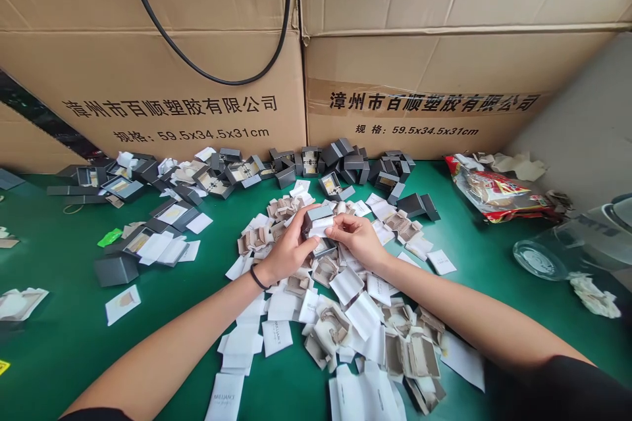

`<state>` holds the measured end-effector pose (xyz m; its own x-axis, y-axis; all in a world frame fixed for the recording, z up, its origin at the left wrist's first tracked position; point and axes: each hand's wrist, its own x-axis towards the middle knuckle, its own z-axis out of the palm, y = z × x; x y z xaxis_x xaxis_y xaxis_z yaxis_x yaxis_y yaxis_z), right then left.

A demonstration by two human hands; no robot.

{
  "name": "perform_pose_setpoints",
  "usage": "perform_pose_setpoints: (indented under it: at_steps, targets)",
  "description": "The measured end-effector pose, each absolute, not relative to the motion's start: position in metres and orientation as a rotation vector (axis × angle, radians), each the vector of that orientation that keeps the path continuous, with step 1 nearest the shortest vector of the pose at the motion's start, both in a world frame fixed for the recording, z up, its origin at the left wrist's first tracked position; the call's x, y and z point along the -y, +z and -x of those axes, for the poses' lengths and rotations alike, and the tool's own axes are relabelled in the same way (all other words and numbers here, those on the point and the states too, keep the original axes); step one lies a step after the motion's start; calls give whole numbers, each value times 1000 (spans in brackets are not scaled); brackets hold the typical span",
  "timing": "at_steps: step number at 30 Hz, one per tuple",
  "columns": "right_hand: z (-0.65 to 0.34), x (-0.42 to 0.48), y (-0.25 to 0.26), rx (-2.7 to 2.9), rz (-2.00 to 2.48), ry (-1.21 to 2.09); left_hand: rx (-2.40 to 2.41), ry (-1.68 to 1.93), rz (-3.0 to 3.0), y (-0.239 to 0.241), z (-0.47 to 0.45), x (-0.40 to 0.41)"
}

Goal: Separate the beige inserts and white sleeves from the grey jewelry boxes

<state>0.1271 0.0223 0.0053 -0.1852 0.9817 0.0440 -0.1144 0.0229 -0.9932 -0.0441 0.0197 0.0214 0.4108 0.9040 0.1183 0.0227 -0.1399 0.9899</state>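
My left hand [287, 251] is wrapped round a small dark grey box [320, 213], held above the middle of the pile. With thumb and fingers, my right hand [359, 241] pinches a white card piece [318, 227] at the front of that box; whether it is a card or a folded insert I cannot tell. My left fingers hide part of the box. Beneath both hands lie many folded grey-white cardboard inserts [326, 325] and white printed cards [277, 337], loosely heaped.
Dark boxes [343, 154], several with lids up, line the back against large cartons [197, 79]. More boxes [117, 270] and cards sit at left. A red snack bag [494, 187], glass jar [540, 260] and crumpled tissue [595, 296] are at right. A black cable [237, 82] hangs above.
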Motion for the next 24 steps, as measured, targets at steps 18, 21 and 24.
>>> perform_pose_setpoints:
  at_steps: [18, 21, 24]
  targets:
    - [-121, -12, 8, 1577, 1188, 856, -928, 882, -1838, 16, 46, -21]
    - [-120, -12, 9, 1555, 1207, 850, -943, 894, -1843, 17, 45, -20]
    - [-119, -12, 9, 1546, 1188, 871, -975, 942, -1804, 18, 43, -21]
